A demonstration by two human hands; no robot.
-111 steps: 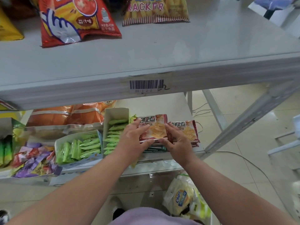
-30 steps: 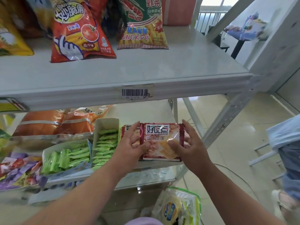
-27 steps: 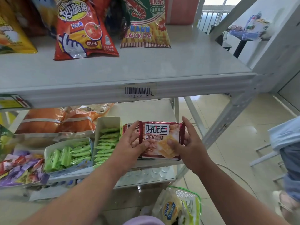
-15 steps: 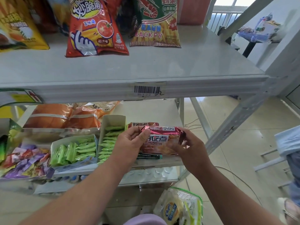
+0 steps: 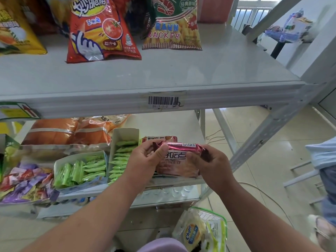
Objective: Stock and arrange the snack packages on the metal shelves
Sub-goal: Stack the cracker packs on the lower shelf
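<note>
A red cracker pack (image 5: 179, 161) with white lettering hangs just over the front right of the lower metal shelf (image 5: 181, 181), its label upside down to me. My left hand (image 5: 145, 159) pinches its left end and my right hand (image 5: 209, 166) grips its right end. A second red cracker pack (image 5: 158, 139) lies on the shelf behind it, partly hidden by my left hand. The upper shelf (image 5: 163, 100) carries a red tomato chip bag (image 5: 98, 30) and a prawn cracker bag (image 5: 172, 24).
Two open boxes of green sachets (image 5: 83, 170) (image 5: 123, 151) sit left of my hands, orange bags (image 5: 63, 133) behind them and purple candy wrappers (image 5: 25, 182) at the far left. A basket with a Chips bag (image 5: 201, 231) stands on the floor below. A person's leg (image 5: 325, 179) is at the right edge.
The cracker pack has been flipped over between my hands, from upright with its label facing me to upside down, and it has dropped a little toward the lower shelf. The view shifted left.
</note>
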